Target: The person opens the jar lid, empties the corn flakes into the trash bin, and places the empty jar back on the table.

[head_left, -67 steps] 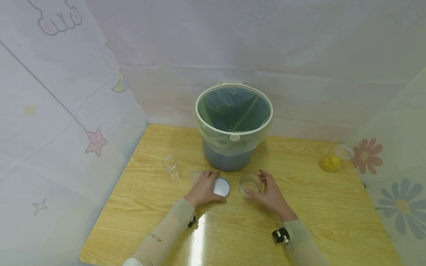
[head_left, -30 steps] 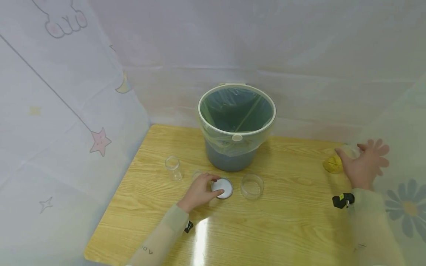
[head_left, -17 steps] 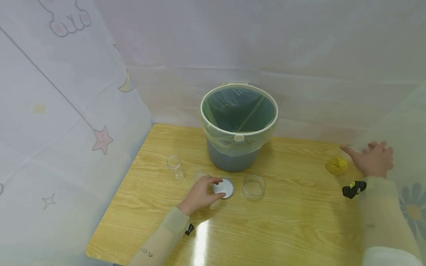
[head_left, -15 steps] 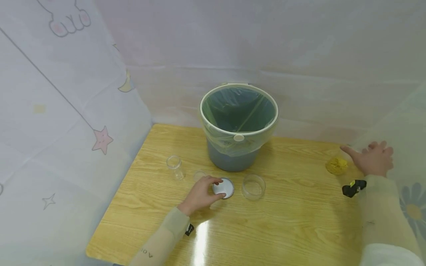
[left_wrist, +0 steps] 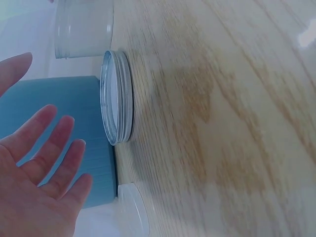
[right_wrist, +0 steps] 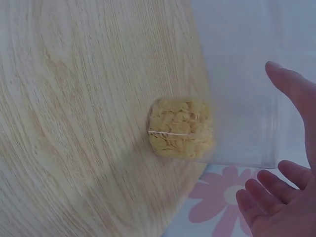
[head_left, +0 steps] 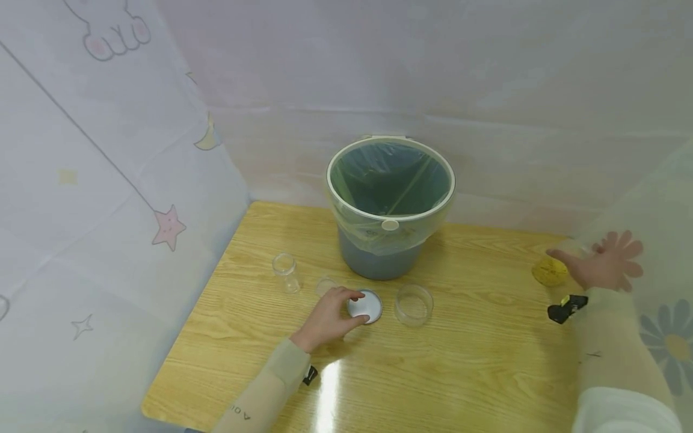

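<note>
Just over a round lid (head_left: 365, 305) with a ribbed metal rim and pale inside, my left hand (head_left: 326, 320) has loosely bent fingers. In the left wrist view those fingers are clear of the lid. My right hand (head_left: 603, 267) is beside a tall clear jar (right_wrist: 247, 133) at the table's right edge, thumb and fingers spread around its upper part. Yellow flakes (right_wrist: 181, 127) fill the lower part of that jar. The right wrist view shows a gap between thumb and jar; finger contact is unclear. A wide clear jar (head_left: 397, 314) stands right of the lid.
A grey-blue bin (head_left: 379, 255) with a thin liner stands at the back middle of the wooden table (head_left: 460, 373). To the left are a narrow clear jar (head_left: 287, 273) and a small clear disc (head_left: 325, 285). Printed cloth (head_left: 292, 78) hangs behind the table.
My right hand has left the wide clear jar and moved far right to the jar of flakes, fingers now spread. My left hand has stayed near the metal-rimmed lid.
</note>
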`<move>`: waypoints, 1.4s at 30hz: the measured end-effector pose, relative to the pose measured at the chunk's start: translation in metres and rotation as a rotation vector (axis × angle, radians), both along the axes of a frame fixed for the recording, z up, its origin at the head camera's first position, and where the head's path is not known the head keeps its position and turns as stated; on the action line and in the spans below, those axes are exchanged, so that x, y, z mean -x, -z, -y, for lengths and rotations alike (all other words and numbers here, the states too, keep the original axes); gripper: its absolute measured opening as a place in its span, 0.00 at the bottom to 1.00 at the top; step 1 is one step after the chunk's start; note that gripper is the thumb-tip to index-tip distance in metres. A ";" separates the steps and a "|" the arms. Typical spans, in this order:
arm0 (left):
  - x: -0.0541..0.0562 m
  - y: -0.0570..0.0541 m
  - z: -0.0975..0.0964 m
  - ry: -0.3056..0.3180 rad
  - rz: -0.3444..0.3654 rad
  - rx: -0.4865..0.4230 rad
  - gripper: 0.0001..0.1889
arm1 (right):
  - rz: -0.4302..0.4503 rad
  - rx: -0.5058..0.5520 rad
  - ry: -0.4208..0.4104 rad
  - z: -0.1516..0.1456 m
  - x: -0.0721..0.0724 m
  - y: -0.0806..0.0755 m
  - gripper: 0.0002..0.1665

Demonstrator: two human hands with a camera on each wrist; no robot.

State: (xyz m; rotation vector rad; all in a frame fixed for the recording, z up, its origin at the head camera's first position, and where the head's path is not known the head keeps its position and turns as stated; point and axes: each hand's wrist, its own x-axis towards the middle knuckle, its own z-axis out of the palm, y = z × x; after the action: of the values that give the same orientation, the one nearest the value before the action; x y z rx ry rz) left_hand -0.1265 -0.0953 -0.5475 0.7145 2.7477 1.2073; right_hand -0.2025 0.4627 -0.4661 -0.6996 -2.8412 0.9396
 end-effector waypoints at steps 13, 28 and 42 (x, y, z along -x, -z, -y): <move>-0.001 -0.003 -0.003 -0.002 -0.006 -0.007 0.26 | -0.162 0.173 0.052 0.003 0.004 0.015 0.70; 0.002 -0.005 -0.003 -0.003 -0.022 0.008 0.26 | -0.161 0.267 0.050 0.017 -0.003 0.011 0.72; 0.005 -0.015 -0.005 -0.005 -0.061 0.000 0.28 | -0.154 0.235 0.041 0.046 -0.004 -0.015 0.62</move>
State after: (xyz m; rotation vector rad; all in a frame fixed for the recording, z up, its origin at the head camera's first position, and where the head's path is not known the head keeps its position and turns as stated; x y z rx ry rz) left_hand -0.1316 -0.0901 -0.5329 0.7573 2.8006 1.2062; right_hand -0.1983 0.4166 -0.4508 -0.6708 -2.6004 1.2748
